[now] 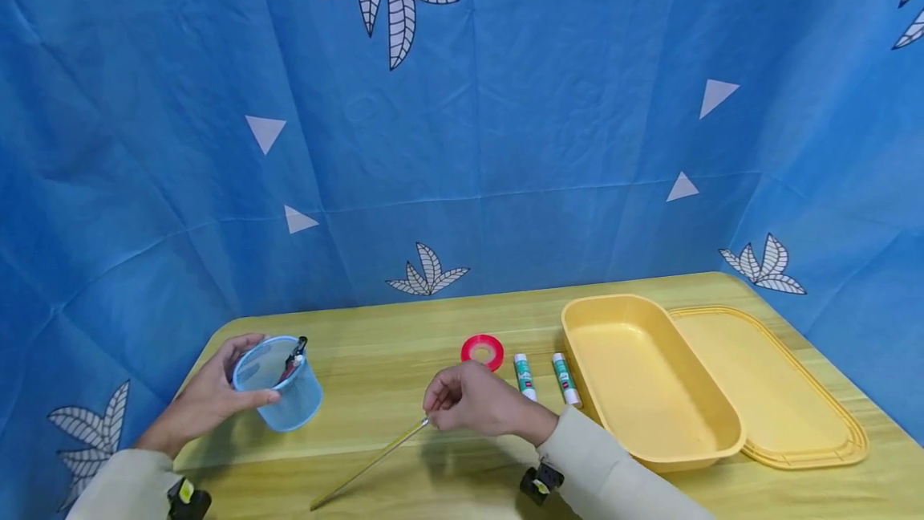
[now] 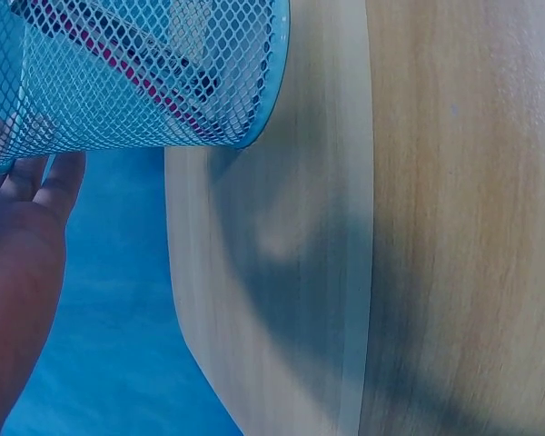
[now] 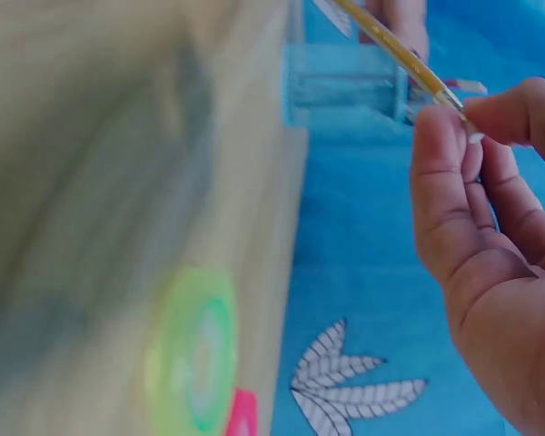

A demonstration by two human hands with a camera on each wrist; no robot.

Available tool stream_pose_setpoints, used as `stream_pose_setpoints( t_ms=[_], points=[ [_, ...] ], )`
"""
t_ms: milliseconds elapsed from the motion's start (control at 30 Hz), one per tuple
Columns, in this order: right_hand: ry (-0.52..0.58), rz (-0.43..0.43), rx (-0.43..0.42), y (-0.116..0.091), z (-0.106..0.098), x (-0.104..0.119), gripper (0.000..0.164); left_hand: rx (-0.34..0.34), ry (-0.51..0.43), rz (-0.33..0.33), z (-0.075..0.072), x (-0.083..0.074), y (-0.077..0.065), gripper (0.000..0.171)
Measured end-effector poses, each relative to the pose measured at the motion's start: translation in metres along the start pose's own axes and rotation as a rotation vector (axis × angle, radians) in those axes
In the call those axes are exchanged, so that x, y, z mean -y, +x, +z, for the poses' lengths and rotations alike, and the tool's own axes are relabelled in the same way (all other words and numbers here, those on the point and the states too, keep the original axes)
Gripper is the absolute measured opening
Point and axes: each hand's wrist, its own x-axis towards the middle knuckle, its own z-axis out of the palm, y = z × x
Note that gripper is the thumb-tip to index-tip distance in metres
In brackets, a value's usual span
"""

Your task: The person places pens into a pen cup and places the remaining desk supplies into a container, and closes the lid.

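My left hand (image 1: 216,392) grips a light blue mesh pen holder (image 1: 292,404) by its side, the thumb near the rim. The holder leans slightly toward me over the left part of the table, with a few pens (image 1: 292,361) inside, one black and one reddish. Between thumb and fingertips, my right hand (image 1: 480,401) pinches the metal-collared end of a slim yellow pencil (image 1: 371,464). A small white tip shows at that end in the right wrist view. The pencil slants down to the left, its far end low over the table.
Beyond my right hand lie a red tape roll (image 1: 482,351) and two glue sticks (image 1: 524,377). A green tape roll (image 3: 195,354) shows in the right wrist view. To the right stand a yellow tray (image 1: 650,383) and its lid (image 1: 772,392). Blue cloth (image 1: 469,103) hangs behind the table.
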Motion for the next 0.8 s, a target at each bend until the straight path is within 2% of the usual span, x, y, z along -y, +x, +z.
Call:
stream_pose_setpoints(
  t_ms=[100, 233, 467, 567, 800],
  points=[
    [0.002, -0.009, -0.083, 0.003, -0.011, 0.009, 0.006, -0.002, -0.003, 0.004, -0.001, -0.002, 0.000, 0.081],
    [0.016, -0.032, -0.179, 0.003, -0.022, 0.031, 0.003, 0.002, -0.023, 0.016, 0.000, -0.001, 0.000, 0.081],
    [0.016, -0.038, -0.258, 0.004, -0.034, 0.065, 0.005, 0.003, -0.015, 0.029, 0.000, 0.001, 0.000, 0.080],
    [0.040, -0.056, -0.274, 0.009, -0.037, 0.071, 0.006, 0.009, -0.014, 0.019, -0.001, 0.001, 0.000, 0.079],
    [0.098, -0.096, -0.319, 0.033, -0.045, 0.062, 0.009, 0.013, -0.028, 0.037, -0.001, 0.001, -0.001, 0.079]
  ],
)
